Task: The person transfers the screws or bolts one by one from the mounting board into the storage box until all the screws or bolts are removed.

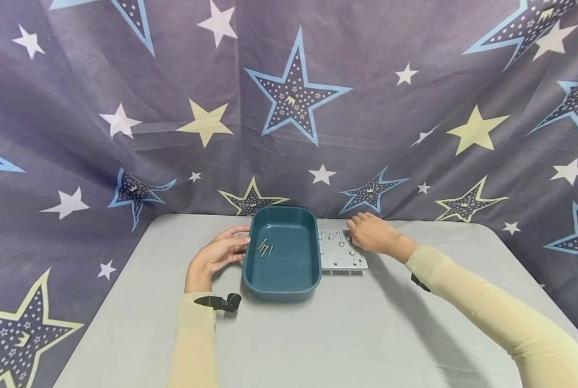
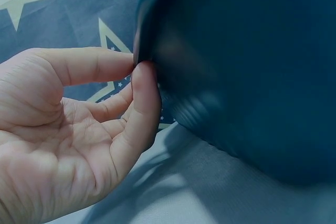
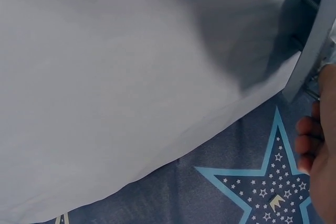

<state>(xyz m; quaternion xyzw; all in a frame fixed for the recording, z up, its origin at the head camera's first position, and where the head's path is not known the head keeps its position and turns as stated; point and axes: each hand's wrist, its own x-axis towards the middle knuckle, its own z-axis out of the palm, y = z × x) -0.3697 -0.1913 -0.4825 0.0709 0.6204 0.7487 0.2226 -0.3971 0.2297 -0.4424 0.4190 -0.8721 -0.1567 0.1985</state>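
A deep teal tray (image 1: pixel 282 293) stands on the table, with several thin brass-coloured screws (image 1: pixel 265 248) lying inside on its left. My left hand (image 1: pixel 222 249) pinches the tray's left wall between thumb and fingers; the left wrist view shows the hand (image 2: pixel 94 114) at the rim. Right beside the tray is a silver metal plate (image 1: pixel 339 260) with several bolts and holes, its bolt shanks showing below it. At the plate's far right corner my right hand (image 1: pixel 373 233) grips the edge with curled fingers. In the right wrist view that hand (image 3: pixel 323 140) is mostly cut off, hiding its fingertips on the plate (image 3: pixel 310 51).
A pale grey cloth covers the table (image 1: pixel 366 334). Behind it hangs a dark curtain (image 1: pixel 279 156) patterned with stars, close to the far ends of the tray and plate. Black straps (image 1: pixel 218 302) are worn on the wrists.
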